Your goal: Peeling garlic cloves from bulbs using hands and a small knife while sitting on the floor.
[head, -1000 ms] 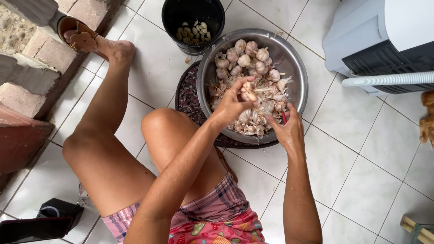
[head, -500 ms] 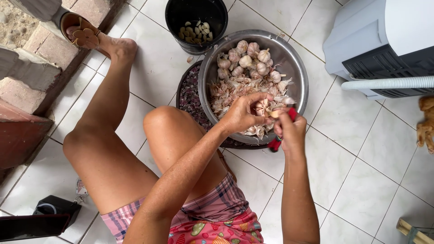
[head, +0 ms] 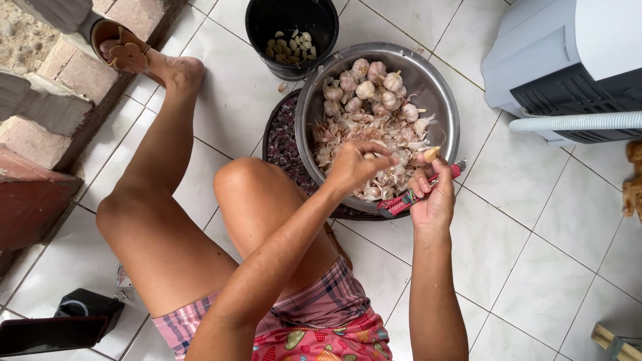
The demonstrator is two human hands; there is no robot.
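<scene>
A steel bowl (head: 447, 100) on the tiled floor holds whole garlic bulbs (head: 366, 85) at its far side and a heap of papery skins (head: 394, 144) nearer me. My left hand (head: 354, 166) hovers over the skins with its fingers pinched on a small piece of garlic. My right hand (head: 433, 194) grips a red utility knife (head: 408, 198) at the bowl's near rim and also holds a peeled clove (head: 432, 154) at its fingertips. Behind the bowl, a black bucket (head: 264, 27) contains peeled cloves (head: 289, 44).
The bowl rests on a dark round tray (head: 281, 144). My bare legs stretch left of it, one foot in a sandal (head: 120, 50) by a brick step (head: 53, 100). A white appliance with a hose (head: 568, 80) stands at right. A phone (head: 50, 334) lies at bottom left.
Both hands have drawn back from the middle of the bowl toward its near rim. The right hand now shows a peeled clove at its fingertips.
</scene>
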